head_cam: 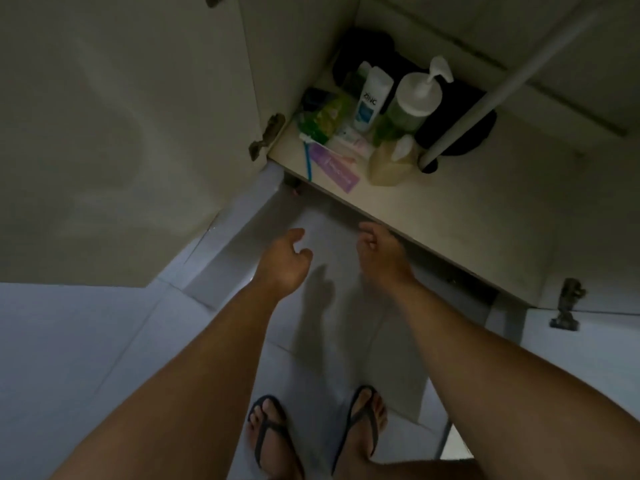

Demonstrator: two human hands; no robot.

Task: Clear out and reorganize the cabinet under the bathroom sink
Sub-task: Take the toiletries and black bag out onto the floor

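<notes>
The cabinet under the sink stands open, its pale shelf [433, 209] holding a cluster of toiletries at the back left. There is a white pump bottle [417, 95], a white ZINC tube [372, 100], a green packet [323, 117], a blue toothbrush [307, 157], a purple flat box [334, 169], a small beige pump bottle [393, 161] and dark cloth items [457, 129] behind. My left hand [287, 259] and right hand [381, 251] hover empty over the floor just in front of the shelf edge, fingers loosely curled and apart.
The left cabinet door [121, 133] is swung open, with a hinge [268, 135] at its edge. A white drain pipe [485, 98] runs down through the shelf. Another hinge [568, 303] sits at the right. My feet in flip-flops [270, 434] stand on pale floor tiles.
</notes>
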